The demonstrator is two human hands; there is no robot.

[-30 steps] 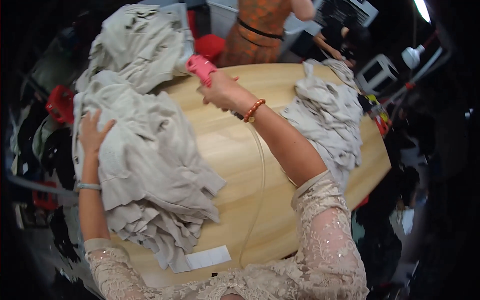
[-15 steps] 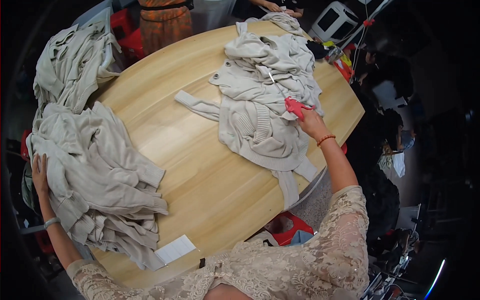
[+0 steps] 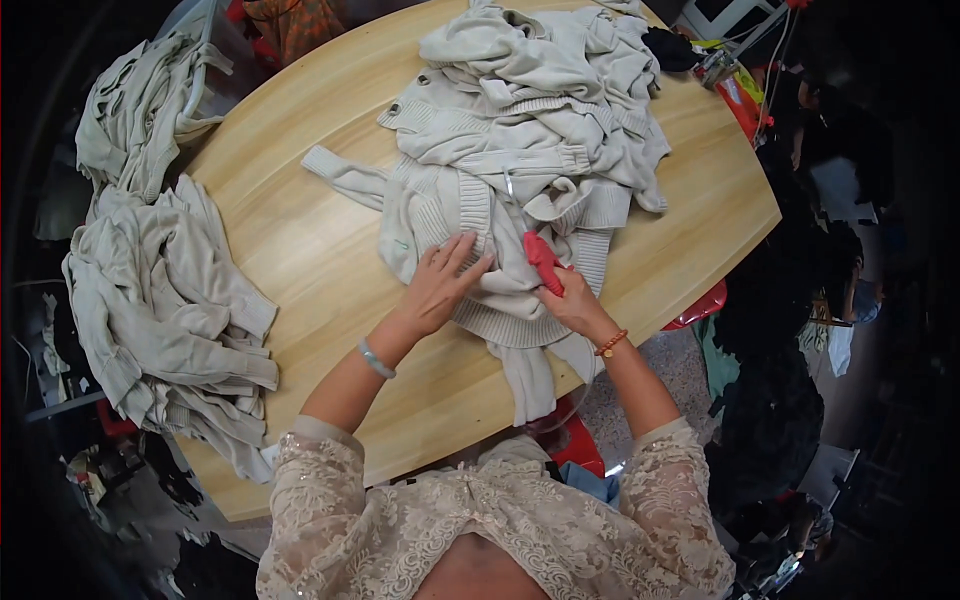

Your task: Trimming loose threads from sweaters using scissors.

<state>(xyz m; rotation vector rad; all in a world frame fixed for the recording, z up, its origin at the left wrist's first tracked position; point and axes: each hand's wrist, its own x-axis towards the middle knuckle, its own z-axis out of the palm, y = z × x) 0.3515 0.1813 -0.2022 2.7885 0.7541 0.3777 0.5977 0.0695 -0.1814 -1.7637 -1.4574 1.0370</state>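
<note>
A pile of pale beige knit sweaters (image 3: 560, 115) lies across the right part of the table. My left hand (image 3: 437, 288) rests flat on the nearest sweater, fingers stretched out over its ribbed band. In my right hand (image 3: 580, 305) is a red gun-shaped tool (image 3: 541, 258) with a thin metal shaft pointing away from me. The shaft's tip (image 3: 509, 183) is over the folds by a sleeve cuff; whether it touches the cloth I cannot tell. A small green mark (image 3: 402, 244) shows on the knit left of my left hand.
More beige sweaters (image 3: 165, 310) are heaped at the table's left edge. Others hang over a clear plastic bin (image 3: 210, 85) at the far left. The wooden table (image 3: 300, 260) has a curved far edge. A red stool (image 3: 697, 305) stands under its right side.
My left hand has left the left heap and come onto the right pile. My right hand has drawn the red tool nearer and to the left. The view has shifted.
</note>
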